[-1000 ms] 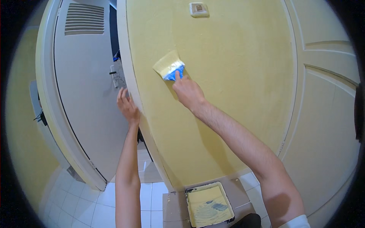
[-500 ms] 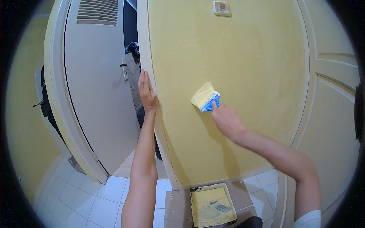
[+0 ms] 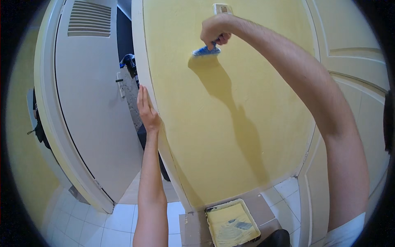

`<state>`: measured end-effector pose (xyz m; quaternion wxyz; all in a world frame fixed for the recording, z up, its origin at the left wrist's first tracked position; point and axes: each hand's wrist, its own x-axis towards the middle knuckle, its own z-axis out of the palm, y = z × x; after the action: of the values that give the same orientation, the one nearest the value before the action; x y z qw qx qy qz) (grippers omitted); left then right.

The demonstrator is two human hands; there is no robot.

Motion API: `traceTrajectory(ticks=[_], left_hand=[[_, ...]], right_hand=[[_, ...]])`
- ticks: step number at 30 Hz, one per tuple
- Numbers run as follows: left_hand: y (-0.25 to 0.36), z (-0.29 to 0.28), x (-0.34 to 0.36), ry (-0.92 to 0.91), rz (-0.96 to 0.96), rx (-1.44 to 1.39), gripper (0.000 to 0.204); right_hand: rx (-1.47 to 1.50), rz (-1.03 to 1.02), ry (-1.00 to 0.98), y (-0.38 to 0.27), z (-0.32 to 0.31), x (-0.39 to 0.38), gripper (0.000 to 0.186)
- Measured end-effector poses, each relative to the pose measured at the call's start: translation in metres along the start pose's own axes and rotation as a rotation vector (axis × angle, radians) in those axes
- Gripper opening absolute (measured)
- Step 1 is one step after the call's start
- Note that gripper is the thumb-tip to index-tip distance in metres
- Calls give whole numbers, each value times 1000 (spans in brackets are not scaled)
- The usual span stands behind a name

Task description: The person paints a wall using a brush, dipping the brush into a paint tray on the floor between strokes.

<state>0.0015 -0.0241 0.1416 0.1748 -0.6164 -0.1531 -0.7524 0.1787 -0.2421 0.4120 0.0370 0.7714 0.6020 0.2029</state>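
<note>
My right hand (image 3: 216,32) is wrapped round the handle of a wide paintbrush (image 3: 206,51) with a blue body. Its yellow-coated bristles point downward against the yellow wall (image 3: 193,123), just below a switch. Farther left and lower, my left hand (image 3: 148,113) lies with fingers stretched out along the white door frame (image 3: 142,53), holding nothing. On the floor at the foot of the wall sits a paint tray (image 3: 252,219) of yellow paint, with a grey patch showing through.
A white wall switch (image 3: 222,8) is right above my right hand. To the left, a white door (image 3: 90,103) with a louvred vent stands ajar. Another panelled door (image 3: 356,94) is at the right. Cardboard-like sheets (image 3: 257,210) lie under the tray on white floor tiles (image 3: 119,220).
My right hand has carried the paintbrush up and left on the wall, and the bristles have swung from pointing up to pointing down. My left hand stays on the door frame.
</note>
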Motion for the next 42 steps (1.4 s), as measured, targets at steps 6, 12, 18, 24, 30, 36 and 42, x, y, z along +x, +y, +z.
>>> traceTrajectory(ticks=[6, 12, 18, 24, 30, 36, 42], left_hand=[[5, 3, 0, -1, 14, 0, 51], [10, 9, 1, -5, 9, 40, 51], [5, 1, 1, -25, -8, 66, 51], [1, 2, -1, -5, 15, 82, 51], [-2, 2, 0, -4, 35, 91, 50], [2, 3, 0, -12, 23, 98, 51], [2, 6, -3, -8, 22, 88, 53]], right_hand=[[237, 258, 162, 44, -70, 58, 20], [332, 90, 407, 77, -93, 85, 22], [308, 138, 973, 43, -41, 8, 24], [182, 77, 976, 28, 36, 39, 27], [353, 23, 1029, 15, 70, 36, 23], [388, 28, 991, 9, 75, 28, 21], [443, 44, 1012, -1, 88, 23, 19]])
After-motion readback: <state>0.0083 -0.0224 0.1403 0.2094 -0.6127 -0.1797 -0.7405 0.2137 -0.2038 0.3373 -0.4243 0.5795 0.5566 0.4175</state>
